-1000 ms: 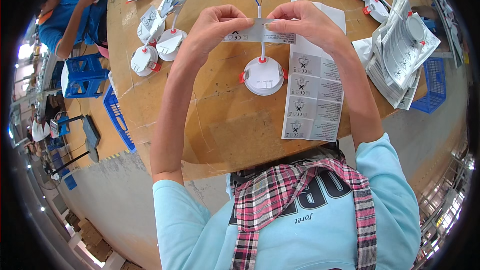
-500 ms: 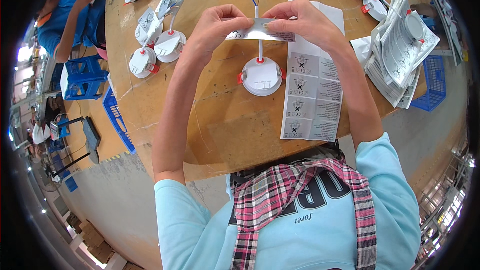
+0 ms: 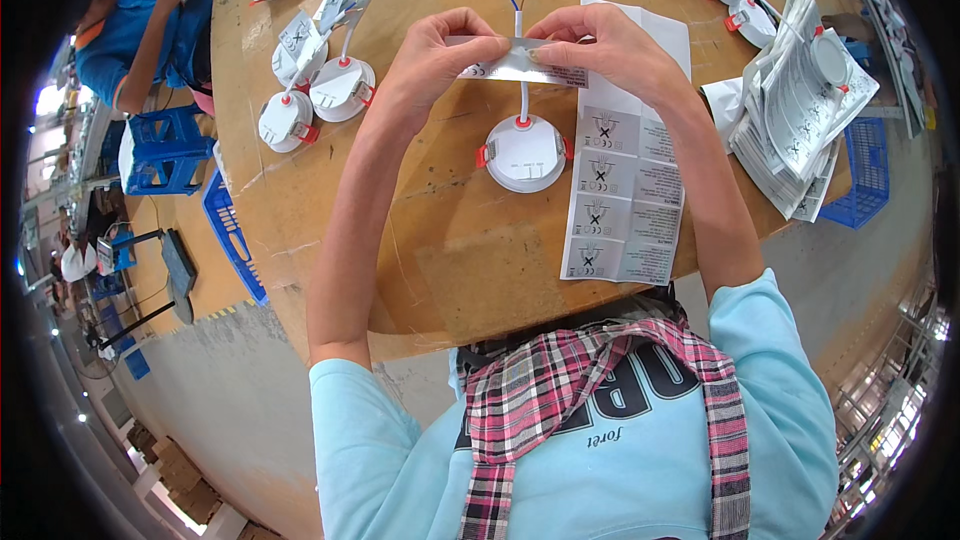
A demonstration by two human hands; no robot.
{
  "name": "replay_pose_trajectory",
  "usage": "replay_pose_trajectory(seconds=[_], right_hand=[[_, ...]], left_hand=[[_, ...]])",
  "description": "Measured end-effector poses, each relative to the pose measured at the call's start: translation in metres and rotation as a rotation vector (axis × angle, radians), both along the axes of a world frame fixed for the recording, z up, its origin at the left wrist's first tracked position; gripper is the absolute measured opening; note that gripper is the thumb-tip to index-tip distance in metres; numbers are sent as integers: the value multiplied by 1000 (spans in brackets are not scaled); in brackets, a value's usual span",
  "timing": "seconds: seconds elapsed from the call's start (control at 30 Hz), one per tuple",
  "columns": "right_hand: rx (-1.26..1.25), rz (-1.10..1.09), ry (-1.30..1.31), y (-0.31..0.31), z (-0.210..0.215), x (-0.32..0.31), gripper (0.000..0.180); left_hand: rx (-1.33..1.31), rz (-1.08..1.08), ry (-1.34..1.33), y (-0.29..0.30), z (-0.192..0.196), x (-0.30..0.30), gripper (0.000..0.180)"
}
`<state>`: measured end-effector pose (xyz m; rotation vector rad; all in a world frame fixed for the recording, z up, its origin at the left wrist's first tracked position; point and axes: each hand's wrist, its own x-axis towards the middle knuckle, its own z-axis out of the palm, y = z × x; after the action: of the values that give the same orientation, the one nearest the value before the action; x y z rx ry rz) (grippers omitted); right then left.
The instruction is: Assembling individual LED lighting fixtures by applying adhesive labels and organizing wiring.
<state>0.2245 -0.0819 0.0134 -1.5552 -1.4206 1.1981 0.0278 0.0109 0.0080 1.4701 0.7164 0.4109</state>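
White label strip (image 3: 522,62) pinched by left hand (image 3: 432,58) and right hand (image 3: 612,48) above round lamp (image 3: 525,152).

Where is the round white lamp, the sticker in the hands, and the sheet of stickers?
Round white lamp (image 3: 524,153), head view, on the middle of its flat back.
Sticker (image 3: 520,65), head view, on its middle between both hands.
Sheet of stickers (image 3: 625,210), head view, on its middle row.

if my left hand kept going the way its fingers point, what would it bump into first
Probably the white cable of the round lamp: the left hand points rightward along the label strip, toward the right hand.
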Motion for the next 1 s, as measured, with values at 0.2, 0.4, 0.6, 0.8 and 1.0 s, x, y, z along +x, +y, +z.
replay_pose_trajectory(seconds=[0.2,0.4,0.6,0.8,1.0], right_hand=[[45,4,-35,0,-1,4,28],[68,-52,-167,-6,3,-4,28],[246,-125,-269,-5,6,-5,30],[47,-72,-25,-2,5,-4,29],[50,-81,44,-2,1,-5,26]], left_hand=[[25,4,-13,-2,1,0,14],[27,25,-2,-1,5,-1,15],[82,-13,8,-2,8,3,16],[77,-32,68,-7,12,4,22],[-100,338,-147,-21,-10,-7,50]])
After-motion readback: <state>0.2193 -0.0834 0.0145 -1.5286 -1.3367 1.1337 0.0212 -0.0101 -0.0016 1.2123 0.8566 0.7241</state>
